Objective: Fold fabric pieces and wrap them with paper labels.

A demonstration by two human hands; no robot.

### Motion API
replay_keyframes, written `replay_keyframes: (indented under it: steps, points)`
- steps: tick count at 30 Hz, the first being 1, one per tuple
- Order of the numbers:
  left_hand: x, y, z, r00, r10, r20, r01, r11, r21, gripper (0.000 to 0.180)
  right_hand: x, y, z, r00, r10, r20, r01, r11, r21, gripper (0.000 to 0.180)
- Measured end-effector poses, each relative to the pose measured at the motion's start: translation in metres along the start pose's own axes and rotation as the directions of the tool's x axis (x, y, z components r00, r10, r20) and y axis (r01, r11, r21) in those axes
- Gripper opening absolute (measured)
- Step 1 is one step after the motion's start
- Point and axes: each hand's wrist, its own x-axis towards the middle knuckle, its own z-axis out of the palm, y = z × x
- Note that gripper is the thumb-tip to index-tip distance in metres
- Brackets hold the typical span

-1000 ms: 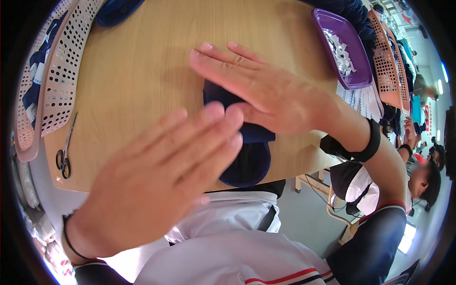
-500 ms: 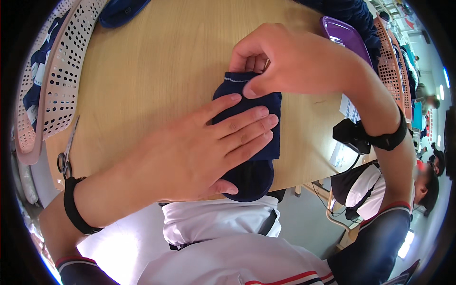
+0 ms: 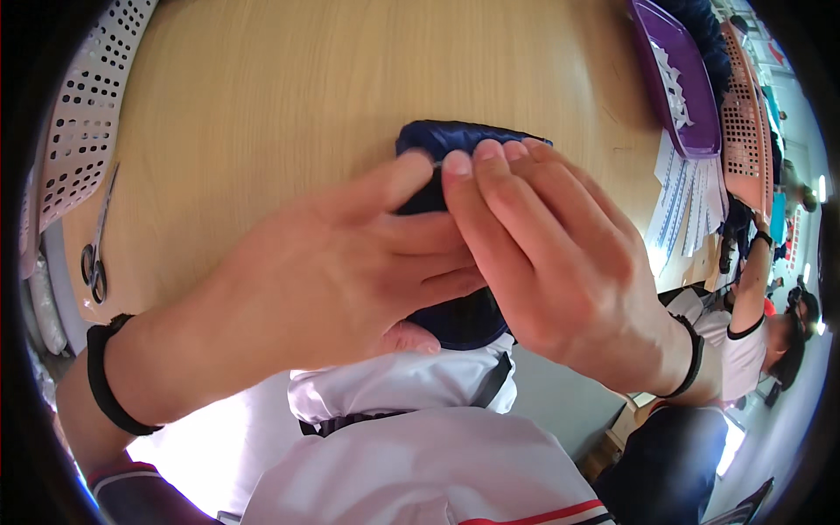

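Navy folded knit cloth point(image 3: 459, 140) was now covered by both flat, unclenched hands, left hand point(image 3: 337, 262) and right hand point(image 3: 560, 254) drawn together; white paper labels point(image 3: 687, 197) lay right.

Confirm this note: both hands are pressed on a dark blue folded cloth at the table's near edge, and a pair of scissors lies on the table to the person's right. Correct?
Not quite. In the head view the scissors lie to the person's left, beside the white perforated basket. The rest holds: left hand and right hand are both pressed on the dark blue folded cloth at the table's near edge.
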Motion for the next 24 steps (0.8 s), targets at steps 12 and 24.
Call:
replay_keyframes:
  steps: [12, 24]
  points:
    - [0.016, -0.010, -0.005, 0.994, 0.073, 0.087, -0.063, 0.991, -0.115, 0.086, 0.027, 0.067, -0.024, 0.933, 0.196, 0.302, -0.347, 0.716, 0.606, 0.019]
    - [0.007, 0.002, 0.003, 0.997, -0.015, 0.077, 0.025, 0.991, -0.128, 0.093, 0.061, 0.067, -0.029, 0.784, -0.035, 0.620, -0.394, 0.744, 0.540, 0.026]
